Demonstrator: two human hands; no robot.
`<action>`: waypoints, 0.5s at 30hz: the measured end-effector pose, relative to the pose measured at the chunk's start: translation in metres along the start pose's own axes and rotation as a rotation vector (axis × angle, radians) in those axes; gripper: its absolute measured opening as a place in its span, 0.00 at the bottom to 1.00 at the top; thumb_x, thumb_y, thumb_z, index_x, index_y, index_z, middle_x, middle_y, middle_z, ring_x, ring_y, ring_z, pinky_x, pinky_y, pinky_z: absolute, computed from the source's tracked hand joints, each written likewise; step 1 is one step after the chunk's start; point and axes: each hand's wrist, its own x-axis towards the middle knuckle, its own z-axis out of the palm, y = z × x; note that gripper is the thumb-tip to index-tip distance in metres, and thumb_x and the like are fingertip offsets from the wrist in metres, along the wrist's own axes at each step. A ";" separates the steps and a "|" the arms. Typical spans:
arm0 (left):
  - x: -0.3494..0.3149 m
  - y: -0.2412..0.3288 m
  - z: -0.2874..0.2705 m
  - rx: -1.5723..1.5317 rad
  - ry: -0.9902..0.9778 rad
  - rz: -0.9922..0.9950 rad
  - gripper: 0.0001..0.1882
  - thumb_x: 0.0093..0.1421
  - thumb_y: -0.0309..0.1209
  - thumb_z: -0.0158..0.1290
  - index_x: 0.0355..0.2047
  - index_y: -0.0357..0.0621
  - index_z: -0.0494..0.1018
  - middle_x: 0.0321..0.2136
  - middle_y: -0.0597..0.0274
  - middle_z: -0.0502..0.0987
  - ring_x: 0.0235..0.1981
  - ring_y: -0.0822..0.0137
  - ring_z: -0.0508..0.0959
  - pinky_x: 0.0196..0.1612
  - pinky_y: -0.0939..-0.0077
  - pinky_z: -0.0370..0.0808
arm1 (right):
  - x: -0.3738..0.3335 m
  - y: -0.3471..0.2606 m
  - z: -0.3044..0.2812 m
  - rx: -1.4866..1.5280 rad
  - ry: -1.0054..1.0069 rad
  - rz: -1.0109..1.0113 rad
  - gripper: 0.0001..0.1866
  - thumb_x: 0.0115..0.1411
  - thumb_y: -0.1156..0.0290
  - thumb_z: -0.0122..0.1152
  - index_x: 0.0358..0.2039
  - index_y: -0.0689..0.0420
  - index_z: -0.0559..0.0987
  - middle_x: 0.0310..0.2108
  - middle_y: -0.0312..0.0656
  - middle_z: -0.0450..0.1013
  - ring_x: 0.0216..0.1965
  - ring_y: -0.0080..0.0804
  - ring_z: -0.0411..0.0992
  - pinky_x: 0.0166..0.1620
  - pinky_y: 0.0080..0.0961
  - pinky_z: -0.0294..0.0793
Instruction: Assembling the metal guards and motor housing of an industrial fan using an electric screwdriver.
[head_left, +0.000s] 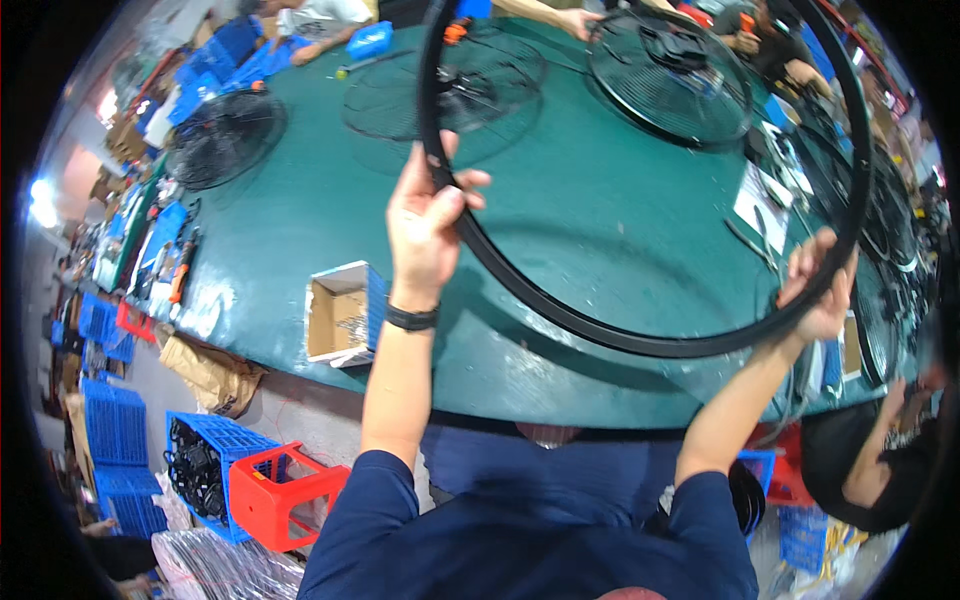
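Observation:
Both my hands hold up a large black ring [610, 333], a hoop with a grooved-looking band, tilted above the green table. My left hand [425, 225] grips its left side, thumb and fingers closed around the band. Lower on the right side, my right hand [822, 290] has its fingers wrapped around the same ring. Beyond the ring, a round wire fan guard [390, 105] lies on the table, partly seen through the hoop. A small open cardboard box [335, 310] with small metal-looking pieces stands near the table's front edge, left of my left arm.
The green table [280, 220] also bears a dark fan guard [228, 138] at far left and a fan [670, 80] at the back, touched by another person's hand [577, 22]. Below the edge stand a red stool [285, 495] and a blue crate [215, 430] of black parts.

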 end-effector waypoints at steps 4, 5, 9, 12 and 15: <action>0.006 0.009 -0.010 0.030 0.097 0.121 0.20 0.59 0.21 0.50 0.53 0.33 0.65 0.54 0.45 0.68 0.46 0.52 0.76 0.45 0.70 0.78 | 0.007 0.000 0.006 -0.093 0.089 0.131 0.24 0.63 0.67 0.46 0.58 0.61 0.62 0.40 0.51 0.70 0.24 0.25 0.63 0.20 0.18 0.64; 0.006 0.010 -0.006 -0.003 0.130 0.120 0.19 0.60 0.23 0.50 0.52 0.33 0.66 0.53 0.44 0.68 0.47 0.52 0.76 0.46 0.67 0.78 | 0.008 0.003 0.003 -0.105 0.075 0.122 0.22 0.64 0.68 0.46 0.58 0.61 0.63 0.39 0.51 0.70 0.22 0.24 0.63 0.19 0.18 0.64; 0.003 0.004 -0.003 -0.095 0.053 0.083 0.19 0.64 0.24 0.45 0.55 0.33 0.63 0.54 0.47 0.68 0.45 0.52 0.76 0.42 0.62 0.80 | 0.008 0.002 0.001 -0.072 0.113 0.096 0.19 0.66 0.71 0.44 0.56 0.61 0.65 0.41 0.52 0.71 0.23 0.24 0.64 0.21 0.17 0.65; 0.002 -0.001 0.006 -0.054 0.041 0.063 0.23 0.64 0.22 0.41 0.61 0.37 0.58 0.55 0.49 0.67 0.43 0.55 0.77 0.38 0.65 0.81 | 0.010 -0.004 0.003 -0.100 0.117 0.063 0.19 0.67 0.70 0.43 0.57 0.60 0.65 0.42 0.53 0.71 0.23 0.24 0.63 0.22 0.18 0.65; -0.001 0.001 0.003 -0.042 0.010 0.066 0.25 0.64 0.21 0.40 0.62 0.39 0.55 0.56 0.49 0.66 0.41 0.56 0.77 0.38 0.65 0.80 | 0.004 -0.016 0.016 -0.120 0.119 0.060 0.20 0.67 0.71 0.41 0.59 0.61 0.63 0.43 0.52 0.70 0.23 0.23 0.61 0.21 0.18 0.64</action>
